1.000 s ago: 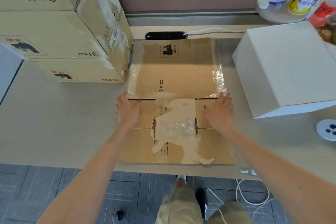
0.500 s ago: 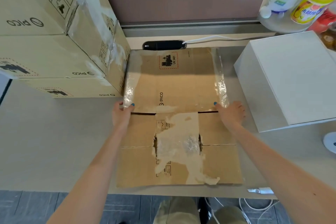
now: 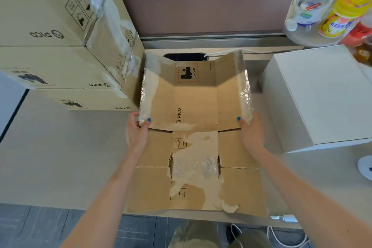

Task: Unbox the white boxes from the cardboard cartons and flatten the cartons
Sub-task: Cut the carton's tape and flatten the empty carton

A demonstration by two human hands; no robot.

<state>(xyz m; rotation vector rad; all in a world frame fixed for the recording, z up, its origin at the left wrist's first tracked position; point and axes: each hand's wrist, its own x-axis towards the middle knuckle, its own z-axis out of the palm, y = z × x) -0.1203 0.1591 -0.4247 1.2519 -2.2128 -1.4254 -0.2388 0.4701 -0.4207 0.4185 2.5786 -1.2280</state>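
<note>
flattened carton (image 3: 195,102) at table (image 3: 70,157) near edge | left hand (image 3: 136,133) pinches its left taped edge, right hand (image 3: 251,135) its right | probably to fold it

At ten o'clock the stacked cartons (image 3: 46,32) run past the edge; two o'clock's bottles (image 3: 340,20) blur; the carton (image 3: 195,98) covers my right hand (image 3: 252,137) fingers.

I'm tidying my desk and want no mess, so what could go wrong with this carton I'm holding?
The left hand and right hand grip the taped side flaps of the carton, so the loose tape may stick to your fingers. The left flap stands close beside the stacked cartons and could nudge them. The near edge lies right at the edge of the desk, so it might slide off.
</note>
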